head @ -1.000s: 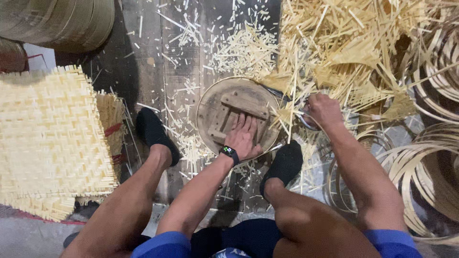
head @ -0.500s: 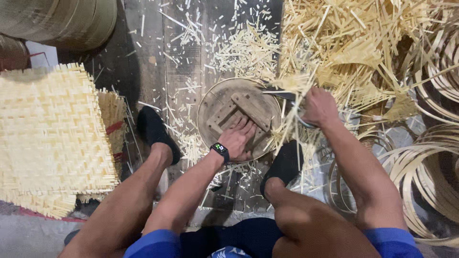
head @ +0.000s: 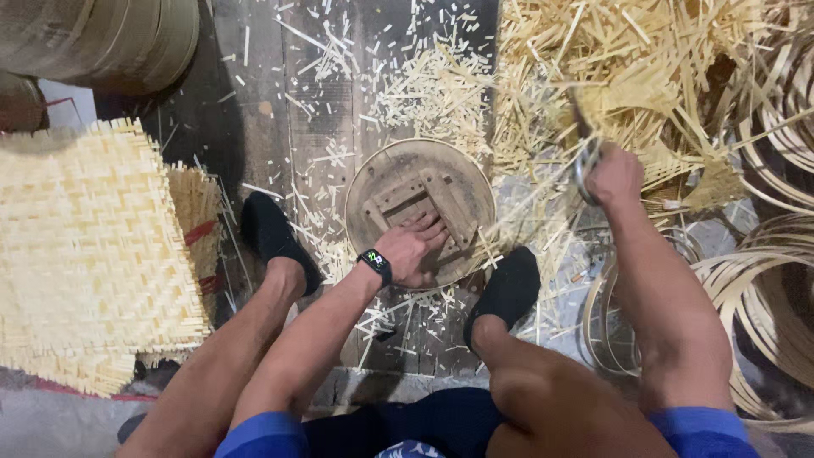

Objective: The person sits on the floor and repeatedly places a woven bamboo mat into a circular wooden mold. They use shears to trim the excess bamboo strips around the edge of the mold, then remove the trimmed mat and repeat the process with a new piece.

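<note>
A dark, worn plank floor (head: 254, 93) carries everything here, littered with short pale bamboo chips, thickest toward its far edge. At the floor's middle lies a round wooden disc with raised crossed slats (head: 420, 208), weathered and grey-brown. The left hand (head: 413, 248), a black watch at its wrist, lies flat and spread on the disc's near part, fingers wide, gripping nothing. The right hand (head: 614, 175) is raised over the floor's right side, closed around a dark curved metal tool (head: 583, 157); the tool is blurred, so its blade shape is hard to make out. Behind it a loose heap of pale bamboo strips (head: 644, 59) fills the far right corner. Coiled thin bamboo hoops (head: 763, 280) crowd the right edge, partly cut off. Along the left edge rests a stack of flat woven bamboo mats (head: 85, 246), rough-fringed. Two feet in black socks flank the disc. A large rounded woven basket (head: 110, 38) is cropped at the far left corner.
</note>
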